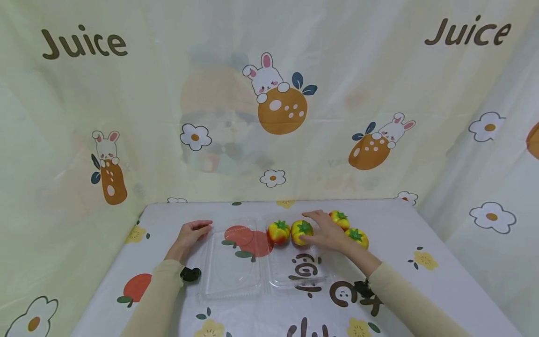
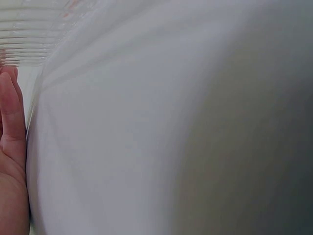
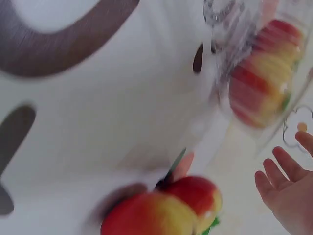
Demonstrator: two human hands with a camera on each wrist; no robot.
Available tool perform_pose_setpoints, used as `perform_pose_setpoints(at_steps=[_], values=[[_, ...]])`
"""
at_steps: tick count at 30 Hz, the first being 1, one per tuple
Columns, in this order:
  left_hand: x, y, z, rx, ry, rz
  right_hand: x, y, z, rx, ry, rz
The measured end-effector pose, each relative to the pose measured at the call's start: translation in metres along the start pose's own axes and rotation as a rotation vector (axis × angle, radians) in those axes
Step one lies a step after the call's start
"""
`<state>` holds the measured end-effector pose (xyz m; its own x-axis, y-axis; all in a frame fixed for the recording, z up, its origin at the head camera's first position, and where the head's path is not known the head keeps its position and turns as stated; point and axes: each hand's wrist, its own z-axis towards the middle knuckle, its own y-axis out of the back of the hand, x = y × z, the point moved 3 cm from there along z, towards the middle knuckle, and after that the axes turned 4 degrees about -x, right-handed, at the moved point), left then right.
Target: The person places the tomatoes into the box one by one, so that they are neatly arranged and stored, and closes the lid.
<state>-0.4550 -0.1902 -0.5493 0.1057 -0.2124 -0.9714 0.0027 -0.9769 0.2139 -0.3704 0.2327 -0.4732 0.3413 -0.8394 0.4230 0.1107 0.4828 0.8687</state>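
A clear plastic clamshell box [image 1: 229, 274] lies opened flat on the table. Two red-and-yellow toy fruits with green tops [image 1: 278, 232] [image 1: 302, 231] sit in the far end of its right half. Another two fruits [image 1: 339, 219] [image 1: 357, 237] lie on the cloth just right of the box. My right hand [image 1: 316, 228] is open with its fingers spread, right beside the second fruit in the box; I cannot tell if it touches it. In the right wrist view its fingers [image 3: 286, 186] are straight, and one outside fruit [image 3: 161, 208] is close below. My left hand [image 1: 198, 230] rests flat at the box's far left corner, with its fingers [image 2: 12, 147] against the ribbed plastic [image 2: 29, 44].
The table [image 1: 421, 224] carries a white cloth printed with fruit and flowers. A pale curtain [image 1: 269, 117] with rabbits and the word Juice closes in the back and both sides. The box's left half holds nothing.
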Motion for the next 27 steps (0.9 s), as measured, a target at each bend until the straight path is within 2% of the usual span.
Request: perform_pose_setpoints(at_steps=[6, 14, 19, 27], values=[[-0.002, 0.0, 0.0, -0.003, -0.018, 0.01, -0.023, 0.027, -0.007, -0.086, -0.064, 0.101], [-0.002, 0.0, 0.0, -0.003, -0.033, 0.007, -0.06, 0.051, -0.037, -0.097, -0.161, 0.052], [-0.002, 0.001, 0.001, -0.005, -0.024, 0.023, -0.081, 0.052, -0.054, -0.084, -0.195, 0.037], [0.001, 0.001, 0.001, -0.011, -0.025, 0.018, -0.099, 0.043, -0.074, -0.092, -0.243, 0.089]])
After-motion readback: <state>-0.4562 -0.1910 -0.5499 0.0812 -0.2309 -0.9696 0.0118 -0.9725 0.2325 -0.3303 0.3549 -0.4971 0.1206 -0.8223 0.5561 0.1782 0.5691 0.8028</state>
